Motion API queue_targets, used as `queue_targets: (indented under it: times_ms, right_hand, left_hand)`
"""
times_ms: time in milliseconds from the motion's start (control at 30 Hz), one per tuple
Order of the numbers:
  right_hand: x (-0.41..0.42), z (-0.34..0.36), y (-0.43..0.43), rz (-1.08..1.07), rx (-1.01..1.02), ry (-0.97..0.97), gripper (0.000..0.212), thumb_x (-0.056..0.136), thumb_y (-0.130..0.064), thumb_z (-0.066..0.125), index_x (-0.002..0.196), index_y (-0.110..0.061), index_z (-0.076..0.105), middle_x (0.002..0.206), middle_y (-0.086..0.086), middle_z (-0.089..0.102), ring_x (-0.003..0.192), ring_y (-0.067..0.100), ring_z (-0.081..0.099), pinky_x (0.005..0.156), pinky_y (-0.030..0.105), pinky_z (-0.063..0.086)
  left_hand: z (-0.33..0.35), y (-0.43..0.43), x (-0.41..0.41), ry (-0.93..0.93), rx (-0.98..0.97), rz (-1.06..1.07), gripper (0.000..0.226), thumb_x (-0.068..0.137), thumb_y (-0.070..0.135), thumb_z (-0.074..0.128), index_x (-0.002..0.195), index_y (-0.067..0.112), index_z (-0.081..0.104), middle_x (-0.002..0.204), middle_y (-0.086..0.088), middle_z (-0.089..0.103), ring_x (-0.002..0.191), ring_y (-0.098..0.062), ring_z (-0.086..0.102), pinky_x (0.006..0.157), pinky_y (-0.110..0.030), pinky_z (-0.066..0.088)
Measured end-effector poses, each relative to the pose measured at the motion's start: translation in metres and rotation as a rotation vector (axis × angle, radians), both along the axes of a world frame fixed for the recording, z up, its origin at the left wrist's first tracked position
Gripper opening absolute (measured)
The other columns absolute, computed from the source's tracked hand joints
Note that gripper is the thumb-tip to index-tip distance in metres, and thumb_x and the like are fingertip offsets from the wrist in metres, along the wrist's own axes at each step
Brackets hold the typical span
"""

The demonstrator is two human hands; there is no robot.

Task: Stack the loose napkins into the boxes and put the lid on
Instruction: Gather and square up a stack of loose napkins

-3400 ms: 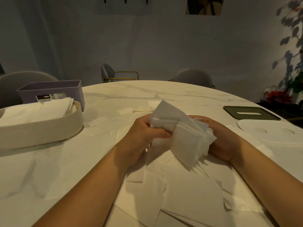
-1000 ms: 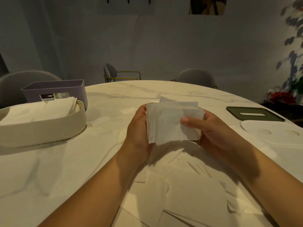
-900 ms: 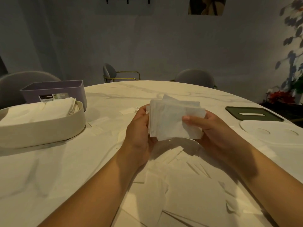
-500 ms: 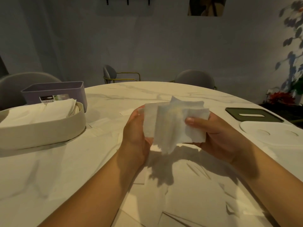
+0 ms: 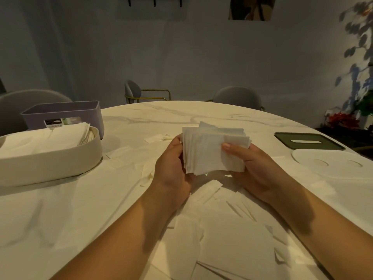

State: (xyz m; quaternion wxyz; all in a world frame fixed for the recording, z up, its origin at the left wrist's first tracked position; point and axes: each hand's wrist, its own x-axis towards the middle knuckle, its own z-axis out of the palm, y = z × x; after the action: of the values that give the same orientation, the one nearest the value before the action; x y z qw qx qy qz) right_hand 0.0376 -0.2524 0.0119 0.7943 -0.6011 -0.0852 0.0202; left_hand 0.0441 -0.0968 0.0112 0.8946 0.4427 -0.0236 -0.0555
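Both hands hold a squared stack of white napkins (image 5: 210, 150) upright above the middle of the round table. My left hand (image 5: 171, 164) grips its left edge, and my right hand (image 5: 256, 170) holds the right side with the thumb pressed on the front. More loose napkins (image 5: 232, 235) lie spread on the table below my wrists. At the left, a cream oval box (image 5: 60, 160) contains napkins, with a purple box (image 5: 66, 116) behind it. On the right lie a white oval lid (image 5: 331, 164) and a dark green lid (image 5: 308, 140).
The white marble table (image 5: 60, 209) fills the view. A few stray napkins (image 5: 155, 137) lie beyond my hands. Grey chairs (image 5: 238, 97) stand at the far edge, and a plant (image 5: 361, 102) stands at the right wall.
The crumpled bunch from seconds ago is now a squared stack. In the last half second the loose hanging corner was drawn in and the stack dipped slightly.
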Motion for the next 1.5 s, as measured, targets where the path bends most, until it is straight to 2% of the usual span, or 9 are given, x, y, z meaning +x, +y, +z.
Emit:
queue_targets:
  times_ms: [200,333,433,533,767,933,1233,1367,1500]
  right_hand:
    - [-0.001,-0.002,0.004,-0.072,0.025,-0.044,0.022,0.089,-0.017,0.059,0.110,-0.023,0.060,0.103,0.007,0.069,0.104,0.027,0.064,0.079,0.038,0.059]
    - [-0.006,-0.002,0.006,-0.072,-0.034,-0.115,0.019,0.089,-0.014,0.059,0.103,-0.028,0.060,0.094,0.000,0.071,0.088,0.019,0.069,0.069,0.031,0.059]
    - [-0.005,-0.001,0.006,-0.157,-0.174,-0.185,0.029,0.085,-0.013,0.065,0.105,-0.030,0.053,0.103,-0.001,0.063,0.091,0.022,0.064,0.065,0.022,0.056]
    - [-0.002,0.001,0.006,-0.223,-0.323,-0.237,0.035,0.085,-0.018,0.066,0.108,-0.038,0.048,0.105,-0.014,0.055,0.093,0.019,0.059,0.062,0.016,0.054]
    - [0.000,-0.001,0.004,-0.272,-0.448,-0.336,0.014,0.090,-0.020,0.061,0.089,-0.033,0.066,0.088,-0.018,0.065,0.087,0.006,0.061,0.066,0.016,0.054]
    - [-0.001,0.002,0.004,-0.296,-0.534,-0.447,0.021,0.089,-0.016,0.062,0.089,-0.037,0.061,0.090,-0.024,0.059,0.080,-0.013,0.057,0.060,0.006,0.048]
    - [0.001,-0.002,0.006,-0.226,-0.636,-0.546,0.029,0.089,-0.015,0.063,0.091,-0.043,0.057,0.097,-0.022,0.059,0.092,0.008,0.059,0.070,0.006,0.049]
    - [0.002,0.000,0.004,-0.204,-0.645,-0.514,0.024,0.085,-0.030,0.065,0.097,-0.045,0.050,0.101,-0.028,0.053,0.093,0.006,0.058,0.070,0.004,0.048]
    - [0.000,0.004,-0.001,-0.150,-0.695,-0.450,0.048,0.063,-0.054,0.063,0.105,-0.048,0.043,0.106,-0.030,0.047,0.096,0.002,0.054,0.067,0.001,0.045]
  left_hand:
    - [0.005,-0.002,-0.006,-0.087,0.071,-0.074,0.038,0.077,0.050,0.065,0.107,0.028,0.061,0.095,-0.003,0.073,0.095,-0.028,0.067,0.074,-0.043,0.058]
    - [0.000,-0.005,-0.004,-0.274,0.437,0.174,0.043,0.079,0.006,0.073,0.105,0.032,0.051,0.104,0.003,0.058,0.097,-0.022,0.058,0.071,-0.031,0.058]
    - [-0.001,0.001,-0.003,-0.297,0.513,0.272,0.054,0.078,-0.005,0.068,0.107,0.036,0.049,0.111,0.001,0.055,0.096,-0.022,0.057,0.074,-0.030,0.059]
    - [0.001,0.005,-0.002,-0.323,0.526,0.278,0.060,0.080,-0.008,0.065,0.115,0.036,0.045,0.111,-0.001,0.054,0.086,-0.018,0.057,0.058,-0.013,0.054]
    - [0.000,0.001,-0.004,-0.345,0.755,0.145,0.072,0.078,0.005,0.074,0.122,0.046,0.034,0.131,0.005,0.045,0.112,-0.021,0.052,0.092,-0.037,0.054]
    - [0.002,-0.002,-0.003,-0.410,0.832,0.212,0.058,0.084,0.020,0.070,0.121,0.044,0.033,0.133,0.009,0.042,0.111,-0.015,0.048,0.094,-0.033,0.050]
    - [0.003,-0.006,-0.003,-0.328,0.728,0.302,0.009,0.097,0.030,0.050,0.106,0.030,0.051,0.108,0.008,0.053,0.086,-0.014,0.055,0.059,-0.011,0.051]
    - [0.001,-0.009,0.000,-0.245,0.671,0.325,0.006,0.099,0.031,0.046,0.102,0.029,0.052,0.110,0.005,0.057,0.089,-0.017,0.057,0.077,-0.031,0.058]
    - [0.002,-0.009,0.004,-0.210,0.641,0.320,0.012,0.100,0.028,0.045,0.089,0.032,0.049,0.105,0.005,0.058,0.094,-0.020,0.058,0.084,-0.045,0.057]
